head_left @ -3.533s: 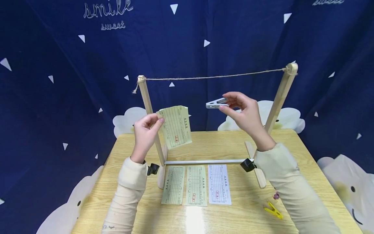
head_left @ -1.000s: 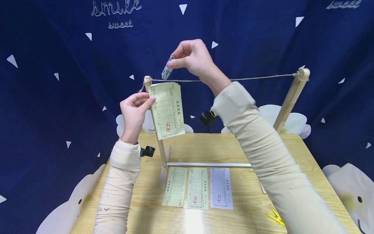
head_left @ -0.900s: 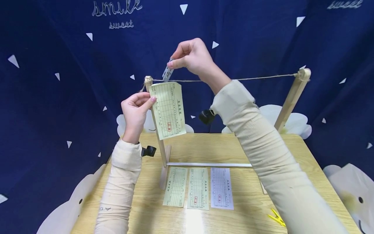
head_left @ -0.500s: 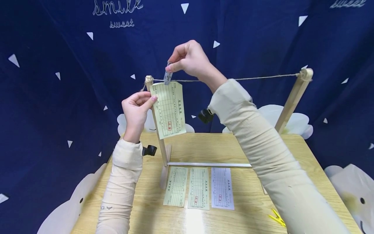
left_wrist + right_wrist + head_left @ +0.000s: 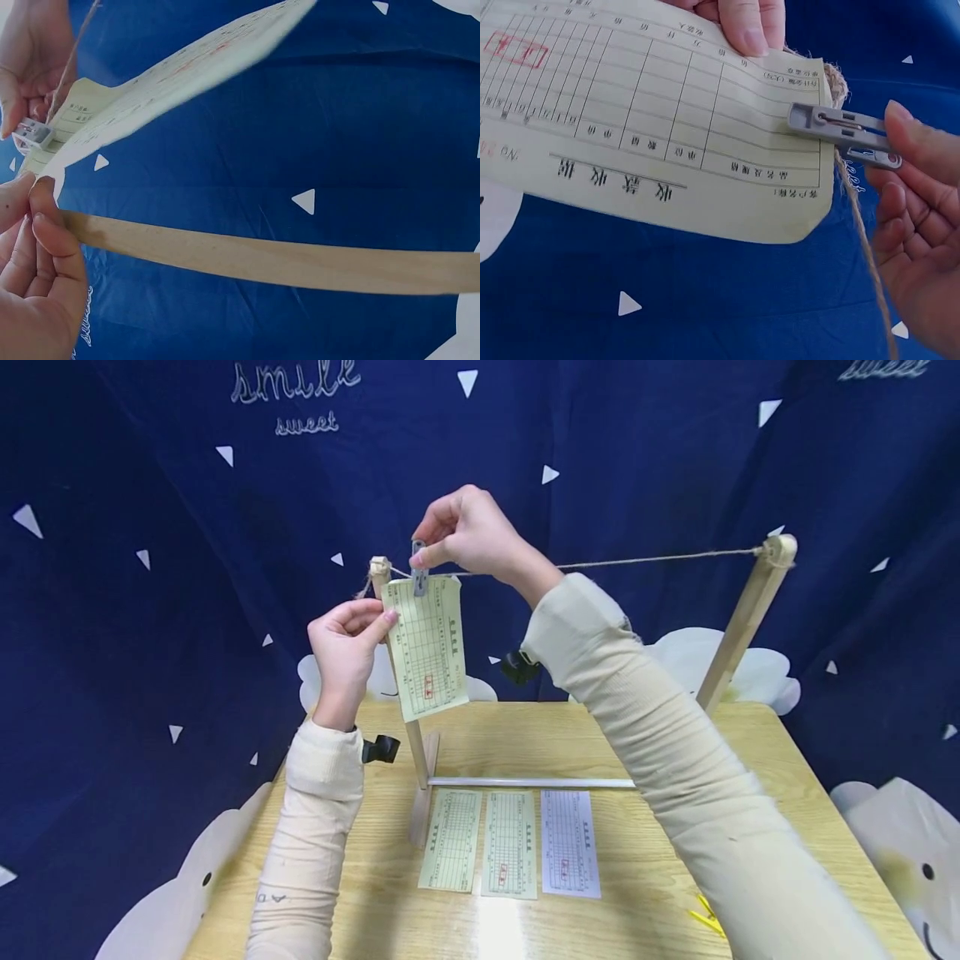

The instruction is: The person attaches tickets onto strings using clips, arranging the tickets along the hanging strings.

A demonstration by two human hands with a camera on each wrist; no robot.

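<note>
Clip [image 5: 840, 129] sits over the slip's [image 5: 429, 639] top edge at the string [image 5: 652, 560], near the left post [image 5: 397, 677]. Right hand [image 5: 468, 531] pinches the clip's tail; left hand [image 5: 347, 647] pinches the slip's left edge. Advice: keep the slip level, make sure paper and string both sit inside the clip (depth hard to judge), then ease off slowly.

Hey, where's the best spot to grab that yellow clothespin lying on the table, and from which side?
Pinch the yellow clothespin by its splayed tail ends, coming from above. It lies flat on the table near the front right edge, half hidden by the right sleeve, so only its upper faces look free.
</note>
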